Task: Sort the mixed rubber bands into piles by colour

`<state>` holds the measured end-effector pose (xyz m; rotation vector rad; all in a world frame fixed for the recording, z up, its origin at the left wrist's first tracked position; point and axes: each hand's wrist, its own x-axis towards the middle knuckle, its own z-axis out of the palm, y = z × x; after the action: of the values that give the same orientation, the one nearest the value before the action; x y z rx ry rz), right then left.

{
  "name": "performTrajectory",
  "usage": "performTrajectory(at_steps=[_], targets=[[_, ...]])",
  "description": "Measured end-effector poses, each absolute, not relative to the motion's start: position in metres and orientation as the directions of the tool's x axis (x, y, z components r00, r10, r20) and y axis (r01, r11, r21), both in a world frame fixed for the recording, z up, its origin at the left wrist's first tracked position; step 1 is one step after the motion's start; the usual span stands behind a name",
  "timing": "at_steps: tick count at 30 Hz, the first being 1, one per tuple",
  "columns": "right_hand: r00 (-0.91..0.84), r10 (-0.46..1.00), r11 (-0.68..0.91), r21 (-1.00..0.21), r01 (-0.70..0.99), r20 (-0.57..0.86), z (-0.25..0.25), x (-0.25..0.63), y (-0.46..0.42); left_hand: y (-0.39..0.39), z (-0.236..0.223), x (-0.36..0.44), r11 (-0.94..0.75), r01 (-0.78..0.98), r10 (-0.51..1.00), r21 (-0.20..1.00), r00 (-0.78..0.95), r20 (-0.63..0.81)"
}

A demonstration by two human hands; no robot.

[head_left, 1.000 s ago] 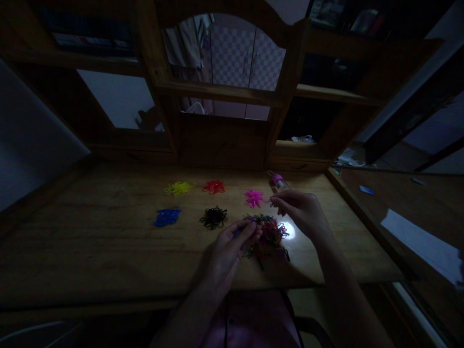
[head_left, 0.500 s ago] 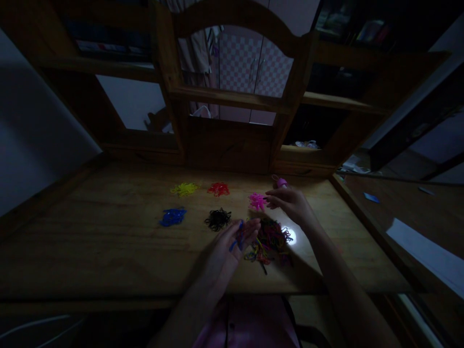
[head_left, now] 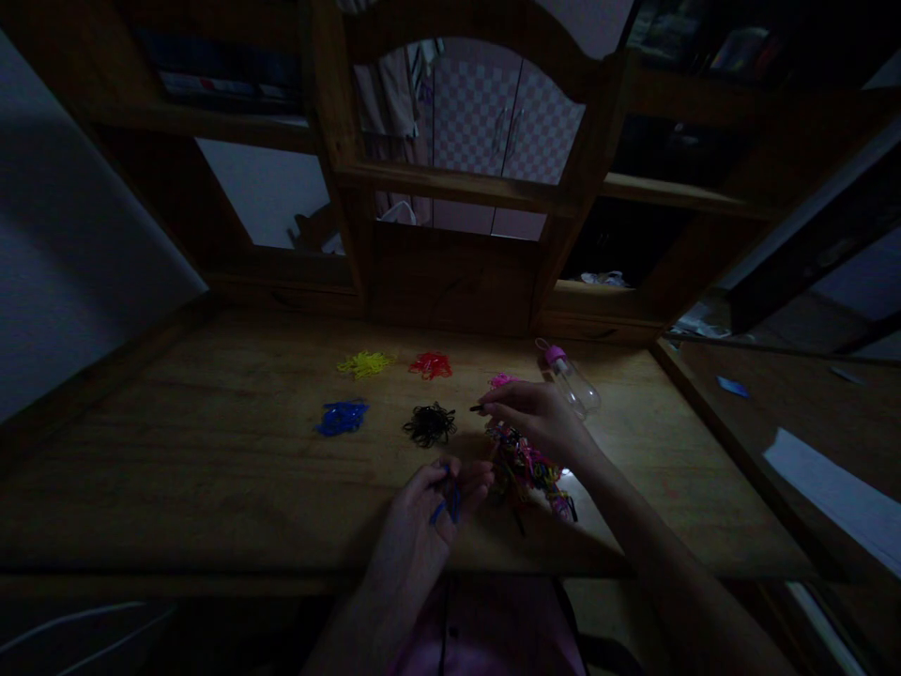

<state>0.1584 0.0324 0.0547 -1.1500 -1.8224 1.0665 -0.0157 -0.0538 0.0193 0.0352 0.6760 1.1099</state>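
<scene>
My left hand (head_left: pixel 417 526) is cupped palm up at the front of the table, holding a few blue rubber bands (head_left: pixel 446 498). My right hand (head_left: pixel 535 413) pinches a small black rubber band (head_left: pixel 477 408) between thumb and finger. It hovers above a mixed-colour heap of bands (head_left: pixel 535 469) and partly covers a pink pile (head_left: pixel 502 379). To the left of my right hand lies a black pile of bands (head_left: pixel 429 424). Farther left is a blue pile (head_left: pixel 342 417). Behind them are a yellow pile (head_left: pixel 365 363) and a red pile (head_left: pixel 431 364).
A clear bottle with a pink cap (head_left: pixel 556 354) lies behind my right hand. The wooden table (head_left: pixel 211 451) backs onto a shelf unit (head_left: pixel 450 277) with openings and drawers. On the right, a lower surface bears a white paper sheet (head_left: pixel 831 488) and a small blue card (head_left: pixel 733 386).
My right hand has moved left and nearer from the pink pile towards the black pile, with a black band now in its fingers. My left hand has shifted slightly left and nearer.
</scene>
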Motion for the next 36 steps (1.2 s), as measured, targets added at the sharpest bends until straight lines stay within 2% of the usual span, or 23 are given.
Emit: performTrajectory(at_steps=[3,7,11,13,15,17,20,21,22,24,27,30,36], targets=[[-0.446,0.875,0.383,-0.834,0.398,0.188,0.043,0.129,0.043,-0.055,0.020,-0.018,0.403,-0.853,0.851,0.331,0.216,-0.479],[-0.489,0.853,0.427,-0.786,0.447,0.185,0.031,0.119,0.050,-0.055,0.027,-0.024,0.331,-0.882,0.882,0.337,0.161,-0.443],[-0.374,0.886,0.430,-0.789,0.439,0.275,0.045,0.131,0.030,-0.058,0.035,-0.032,0.287,-0.826,0.934,0.486,0.127,-0.335],[-0.349,0.874,0.472,-0.763,0.442,0.338,0.054,0.135,0.011,-0.058,0.034,-0.033,0.244,-0.732,0.963,0.636,0.106,-0.247],[-0.413,0.833,0.536,-0.725,0.432,0.370,0.058,0.134,-0.008,-0.059,0.029,-0.031,0.183,-0.602,0.983,0.778,0.093,-0.159],[-0.457,0.800,0.582,-0.685,0.438,0.388,0.055,0.130,-0.023,-0.059,0.023,-0.027,0.048,-0.375,0.995,0.926,0.096,-0.013],[-0.427,0.801,0.593,-0.652,0.472,0.419,0.045,0.124,-0.033,-0.060,0.018,-0.022,-0.173,-0.066,0.972,0.983,0.147,0.181],[-0.409,0.808,0.585,-0.656,0.477,0.423,0.042,0.122,-0.035,-0.061,0.019,-0.020,-0.192,-0.031,0.968,0.981,0.157,0.194],[-0.393,0.816,0.575,-0.662,0.479,0.424,0.040,0.122,-0.035,-0.061,0.021,-0.019,-0.138,-0.077,0.977,0.987,0.153,0.149],[-0.364,0.830,0.556,-0.674,0.486,0.423,0.038,0.121,-0.036,-0.062,0.026,-0.017,0.079,-0.285,0.988,0.955,0.150,-0.037],[-0.336,0.849,0.527,-0.694,0.490,0.408,0.041,0.122,-0.037,-0.061,0.035,-0.015,0.311,-0.508,0.950,0.803,0.191,-0.248],[-0.344,0.874,0.477,-0.745,0.467,0.344,0.047,0.124,-0.036,-0.059,0.041,-0.014,0.349,-0.611,0.935,0.711,0.181,-0.304],[-0.381,0.887,0.426,-0.781,0.456,0.261,0.067,0.134,-0.034,-0.054,0.045,-0.012,0.376,-0.847,0.873,0.375,0.189,-0.449]])
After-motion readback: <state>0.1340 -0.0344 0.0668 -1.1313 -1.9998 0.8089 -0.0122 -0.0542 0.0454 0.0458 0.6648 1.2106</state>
